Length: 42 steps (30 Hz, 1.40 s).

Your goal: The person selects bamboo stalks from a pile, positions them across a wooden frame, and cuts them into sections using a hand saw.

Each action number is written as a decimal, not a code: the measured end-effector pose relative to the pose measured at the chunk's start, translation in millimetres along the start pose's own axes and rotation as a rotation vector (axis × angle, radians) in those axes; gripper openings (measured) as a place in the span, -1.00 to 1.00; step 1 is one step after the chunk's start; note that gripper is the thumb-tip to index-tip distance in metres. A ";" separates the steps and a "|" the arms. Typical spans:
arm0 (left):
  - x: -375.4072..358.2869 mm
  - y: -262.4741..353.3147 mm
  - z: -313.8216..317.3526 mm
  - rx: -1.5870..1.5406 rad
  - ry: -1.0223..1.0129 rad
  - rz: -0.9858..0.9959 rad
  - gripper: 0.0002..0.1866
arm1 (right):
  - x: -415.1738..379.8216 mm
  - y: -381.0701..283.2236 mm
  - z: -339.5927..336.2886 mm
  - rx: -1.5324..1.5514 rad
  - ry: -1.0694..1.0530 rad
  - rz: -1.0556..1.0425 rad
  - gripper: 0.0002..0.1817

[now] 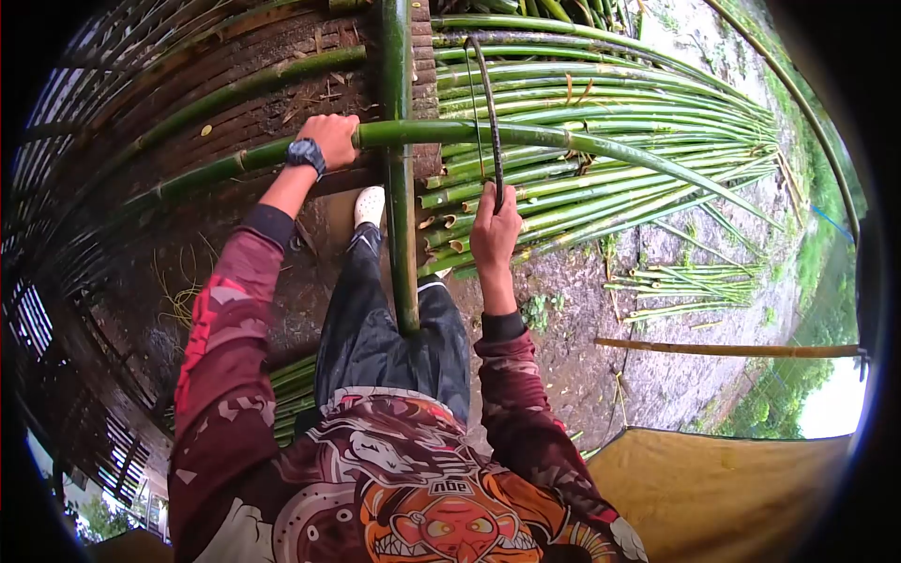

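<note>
A long green bamboo pole [422,132] lies crosswise over an upright-running thick bamboo pole [399,216]. My left hand [330,141], with a dark watch on the wrist, is closed around the crosswise pole, left of where the two cross. My right hand [496,223] grips the handle end of a bow saw [491,94] to the right of the crossing. The saw's curved dark frame and thin blade extend across the crosswise pole; whether the blade touches it is hard to tell.
Many cut green bamboo poles [638,113] lie stacked at the right, with a smaller pile [694,286] beyond. Brown slats [253,89] are at the upper left. A tan tarp [723,488] hangs at the lower right, below a horizontal pole [723,349].
</note>
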<state>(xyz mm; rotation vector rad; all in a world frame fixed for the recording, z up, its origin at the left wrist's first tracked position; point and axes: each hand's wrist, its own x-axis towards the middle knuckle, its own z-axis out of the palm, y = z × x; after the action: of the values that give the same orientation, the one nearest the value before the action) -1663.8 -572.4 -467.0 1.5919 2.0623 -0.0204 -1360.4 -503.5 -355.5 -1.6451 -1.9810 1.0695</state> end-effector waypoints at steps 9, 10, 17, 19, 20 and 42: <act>26.1 -14.6 -17.7 -0.181 -0.230 0.042 -0.63 | 24.1 -7.1 8.4 0.014 0.030 -0.046 -0.67; 28.3 -14.0 -20.3 -0.186 -0.234 0.042 -0.63 | 27.4 -8.9 7.9 0.008 0.022 -0.054 -0.69; 25.6 -15.3 -16.9 -0.167 -0.237 0.050 -0.63 | -33.3 -59.1 -67.0 -0.137 -0.129 0.192 -0.71; 22.4 -12.2 -19.8 -0.180 -0.232 0.050 -0.63 | -54.9 -72.3 -92.3 -0.112 -0.143 0.282 -0.73; 23.1 -13.0 -18.7 -0.176 -0.208 0.050 -0.64 | -56.0 -70.6 -94.9 -0.088 -0.140 0.282 -0.73; -32.6 -9.4 41.0 0.076 0.455 -0.119 -0.67 | 12.6 -51.6 -23.6 -0.085 -0.106 0.071 -0.65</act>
<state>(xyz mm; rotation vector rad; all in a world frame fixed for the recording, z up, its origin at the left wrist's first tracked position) -1650.6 -617.8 -491.6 1.6301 2.5260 0.2454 -1382.7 -486.0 -304.7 -1.7483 -2.0753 1.1343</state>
